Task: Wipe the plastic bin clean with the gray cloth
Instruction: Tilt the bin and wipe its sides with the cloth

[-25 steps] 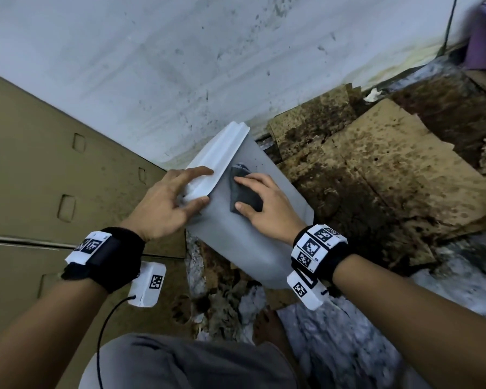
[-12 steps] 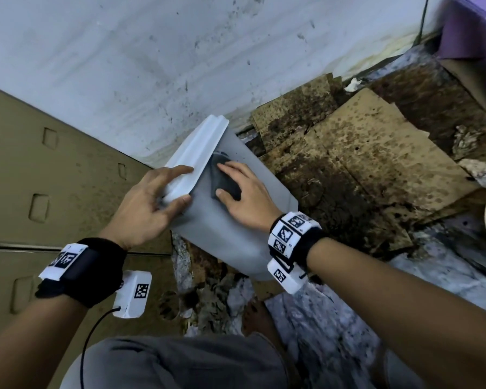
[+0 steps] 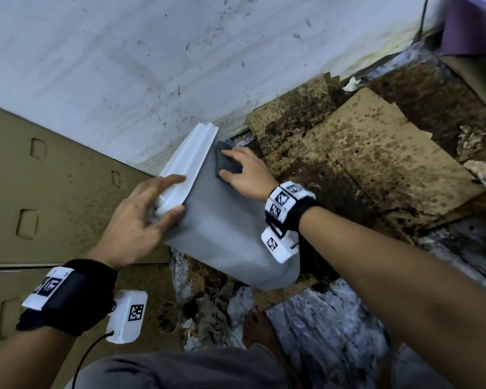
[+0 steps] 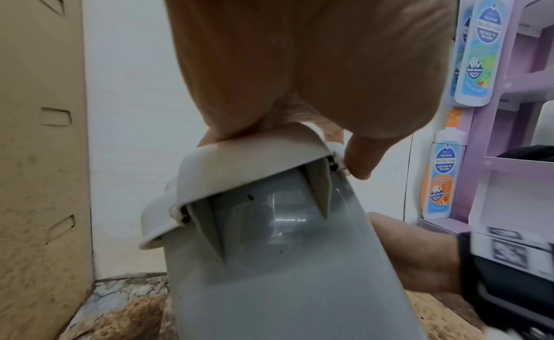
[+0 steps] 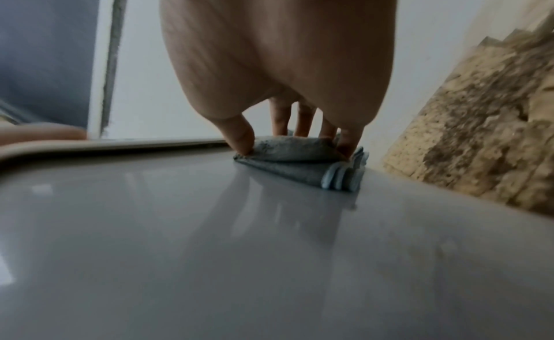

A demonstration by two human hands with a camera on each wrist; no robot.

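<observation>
Our left hand (image 3: 136, 223) grips the white rim (image 3: 185, 164) of the tilted gray plastic bin (image 3: 225, 228); our right hand (image 3: 247, 176) pinches the folded gray cloth (image 3: 225, 163) against its glossy side near that rim. Hard strokes could twist it free.

I see a pale gray plastic bin (image 3: 230, 234) with a glossy white rim (image 3: 185, 167), and a darker gray cloth (image 3: 226, 162). The cardboard (image 3: 376, 153) is tan, mottled with dark brown blotches. The white wall (image 3: 152, 66) carries black specks; the wristbands (image 3: 79, 301) are black with checkered white tags (image 3: 47, 287).
</observation>
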